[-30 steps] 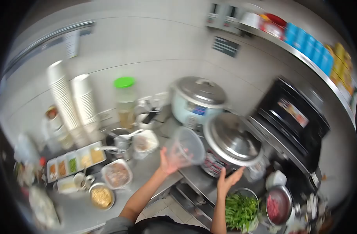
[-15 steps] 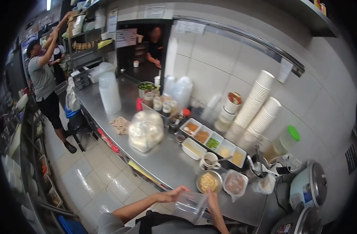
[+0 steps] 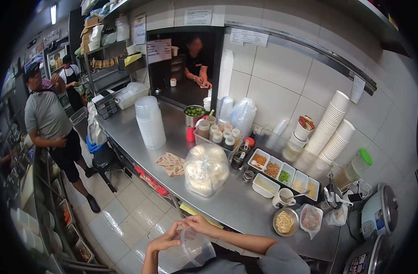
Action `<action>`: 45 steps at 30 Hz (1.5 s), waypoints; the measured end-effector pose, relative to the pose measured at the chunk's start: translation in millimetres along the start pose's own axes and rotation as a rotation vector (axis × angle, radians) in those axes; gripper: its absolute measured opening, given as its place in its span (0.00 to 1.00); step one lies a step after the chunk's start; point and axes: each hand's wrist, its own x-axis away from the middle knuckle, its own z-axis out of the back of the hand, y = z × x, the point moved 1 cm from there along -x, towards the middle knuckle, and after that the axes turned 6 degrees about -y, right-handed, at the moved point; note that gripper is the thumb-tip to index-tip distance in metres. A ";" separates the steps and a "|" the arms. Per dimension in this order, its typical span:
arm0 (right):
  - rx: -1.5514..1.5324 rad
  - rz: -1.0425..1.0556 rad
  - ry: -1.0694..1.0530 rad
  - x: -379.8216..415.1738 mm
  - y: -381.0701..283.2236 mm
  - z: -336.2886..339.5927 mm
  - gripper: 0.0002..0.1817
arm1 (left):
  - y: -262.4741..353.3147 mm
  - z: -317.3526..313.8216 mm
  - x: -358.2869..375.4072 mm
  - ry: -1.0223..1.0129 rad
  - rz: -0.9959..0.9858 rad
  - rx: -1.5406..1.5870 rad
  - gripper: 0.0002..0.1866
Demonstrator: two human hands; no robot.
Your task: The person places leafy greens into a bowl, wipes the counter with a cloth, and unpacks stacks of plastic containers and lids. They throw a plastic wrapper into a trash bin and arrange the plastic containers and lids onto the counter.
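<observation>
A clear plastic tub (image 3: 197, 249) is tilted in front of my body, low in the head view. At its left rim, my left hand (image 3: 165, 239) grips it with bent fingers. My right hand (image 3: 199, 224) reaches across from the right, its fingers closed at the upper rim close to my left fingertips. Part of the tub is hidden by my apron and arm. On the counter beyond my hands sits a knotted clear bag of white contents (image 3: 206, 170). A metal bowl of pale yellow strips (image 3: 284, 222) stands right of my right forearm.
Along the steel counter (image 3: 218, 210) stand nested clear tubs (image 3: 149, 123), a crumpled cloth (image 3: 171, 163), a basket of bottles (image 3: 218, 134), a topping tray (image 3: 286, 173), a mug (image 3: 283, 198), stacked cups (image 3: 327, 123) and rice cookers (image 3: 378, 210). A person (image 3: 53, 118) stands at left; another (image 3: 197, 64) is behind the hatch.
My view has swung left. Both hands and the tub have shifted left, away from the metal bowl, and the right hand now crosses toward the left. The standing person at left has lowered their arms.
</observation>
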 end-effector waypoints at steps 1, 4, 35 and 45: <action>-0.029 -0.020 -0.045 -8.6 -6.0 -8.5 0.19 | 2.5 5.0 8.8 0.033 -0.016 -0.011 0.39; -0.169 -0.200 -0.162 -42.5 -9.9 -27.2 0.15 | -11.0 27.2 28.2 0.135 -0.059 0.037 0.41; -0.280 -0.114 0.131 -407.7 -31.3 9.5 0.21 | 8.7 420.6 -29.1 -0.084 0.131 0.000 0.47; -0.337 -0.080 0.208 -524.2 -70.0 0.0 0.19 | 8.2 590.6 -32.3 -0.326 0.184 0.028 0.47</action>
